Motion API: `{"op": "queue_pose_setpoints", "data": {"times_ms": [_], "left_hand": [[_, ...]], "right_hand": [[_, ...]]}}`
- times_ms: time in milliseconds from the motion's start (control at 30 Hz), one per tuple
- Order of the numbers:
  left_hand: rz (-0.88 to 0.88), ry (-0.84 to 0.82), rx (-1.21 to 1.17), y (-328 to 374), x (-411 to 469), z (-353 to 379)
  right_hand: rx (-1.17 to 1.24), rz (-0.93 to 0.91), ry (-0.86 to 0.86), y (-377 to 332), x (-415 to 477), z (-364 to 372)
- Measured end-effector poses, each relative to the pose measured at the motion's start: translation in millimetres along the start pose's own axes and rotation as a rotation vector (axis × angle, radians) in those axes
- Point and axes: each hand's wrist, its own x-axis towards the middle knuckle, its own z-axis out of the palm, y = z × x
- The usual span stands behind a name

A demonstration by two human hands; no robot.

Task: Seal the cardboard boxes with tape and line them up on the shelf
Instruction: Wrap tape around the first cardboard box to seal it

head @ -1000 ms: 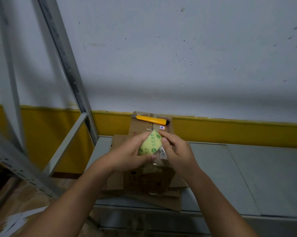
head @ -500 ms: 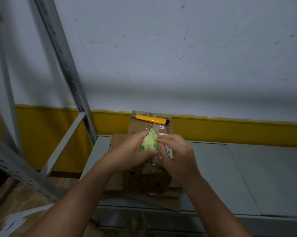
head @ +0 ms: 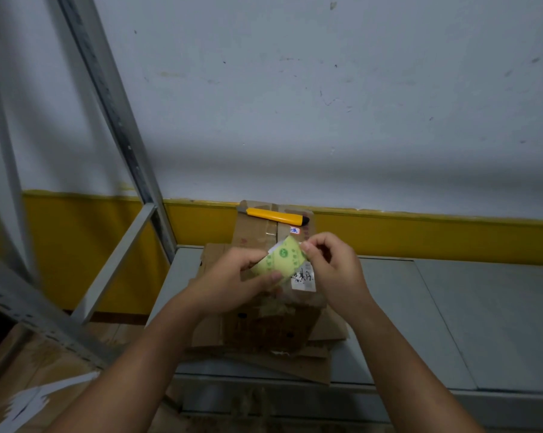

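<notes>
My left hand (head: 232, 281) grips a roll of pale green printed tape (head: 281, 260) above a brown cardboard box (head: 273, 326). My right hand (head: 332, 267) pinches the tape's free end at the roll's upper right edge. The box lies on flattened cardboard sheets (head: 264, 360) at the left end of a grey metal shelf (head: 451, 323). A white label with handwriting (head: 303, 278) shows on the box top. A yellow utility knife (head: 276, 215) rests on the far edge of the box.
A slanted grey shelf upright (head: 117, 120) and a diagonal brace (head: 117, 264) stand to the left. Behind the shelf is a white wall with a yellow lower band (head: 420, 235). More cardboard and white paper scraps (head: 29, 401) lie on the floor at lower left.
The right hand's fingers have shifted up to the tape roll's upper right edge and now pinch its end. The roll has tilted slightly in the left hand.
</notes>
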Motion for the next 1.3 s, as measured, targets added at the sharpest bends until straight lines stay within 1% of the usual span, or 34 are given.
{"op": "queue_pose_setpoints", "data": {"times_ms": [67, 167, 300, 433, 567, 667, 833, 900, 1000, 1067, 1167, 1233, 1300], "left_hand": [[0.03, 0.057, -0.028, -2.8, -3.7, 3.5], [0.016, 0.132, -0.033, -2.8, -4.4, 5.3], [-0.029, 0.078, 0.109, -1.3, -2.2, 0.8], [-0.073, 0.056, 0.191, 4.4, -0.2, -1.8], [-0.184, 0.109, 0.314, 2.5, 2.2, -2.4], [-0.221, 0.144, 0.399, 1.4, 3.9, -4.0], [-0.223, 0.192, 0.424, 5.0, 2.1, -9.4], [-0.217, 0.203, 0.358, 9.5, -1.6, -7.4], [-0.191, 0.206, 0.091, 15.5, -8.8, -7.3], [-0.119, 0.189, -0.036, 15.5, -15.6, -9.8], [-0.045, 0.195, -0.213, 6.9, -25.4, -12.4], [-0.019, 0.203, -0.232, -2.2, -28.1, -12.8], [0.0, 0.225, -0.177, -8.6, -28.7, -12.9]], "right_hand": [[-0.026, 0.001, -0.041, -1.9, 0.4, -2.1], [-0.01, 0.01, -0.063, -4.7, -0.1, -0.7], [0.062, 0.071, -0.081, -5.9, -3.6, -2.8], [0.169, 0.113, -0.104, -11.2, -8.8, -6.7], [0.195, 0.044, -0.135, -18.5, -15.5, -10.3], [0.203, 0.069, -0.078, -18.6, -18.4, -3.4], [0.293, 0.238, 0.039, -11.6, -8.6, -1.9], [0.266, 0.268, 0.038, -6.9, -4.5, -3.9], [0.185, 0.249, -0.078, -2.4, -3.4, -7.3], [0.216, 0.255, -0.103, -2.4, -3.7, -9.1], [0.346, 0.352, -0.075, -2.4, -0.2, -13.6], [0.376, 0.363, -0.089, -2.1, 1.6, -15.7], [0.326, 0.314, -0.091, -2.8, 0.3, -14.4]]}}
